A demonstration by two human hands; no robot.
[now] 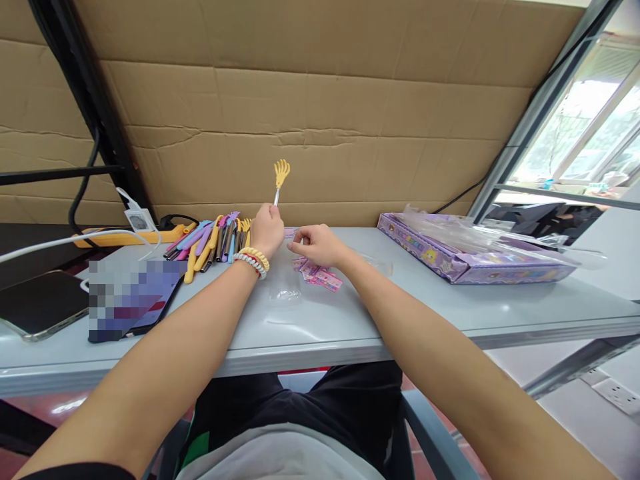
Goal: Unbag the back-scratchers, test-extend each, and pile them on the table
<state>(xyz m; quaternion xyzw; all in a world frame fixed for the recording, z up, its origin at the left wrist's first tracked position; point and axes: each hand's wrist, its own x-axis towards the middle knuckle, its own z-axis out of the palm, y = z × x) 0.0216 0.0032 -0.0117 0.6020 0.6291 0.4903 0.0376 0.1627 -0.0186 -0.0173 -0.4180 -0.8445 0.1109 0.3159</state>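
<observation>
My left hand [267, 231] is closed around the metal shaft of a small back scratcher, whose yellow claw head [282, 172] points up in front of the cardboard. Close by on the right, my right hand [319, 245] has its fingers curled into a pinch; whatever is between the fingertips, if anything, is too small to make out. Beneath the right hand lie several pink printed cards [325, 279]. A clear plastic bag [285, 288] rests flat between my wrists. Left of my left hand is a pile of back scratchers [204, 245] in purple, blue, yellow, pink and black.
A purple printed box [425, 257] with clear plastic bags [450, 227] on it stands at the right. Two phones [43, 303] lie at the left beside a white charger [140, 217] and its cable. Cardboard [325, 107] walls the back of the grey table [320, 340].
</observation>
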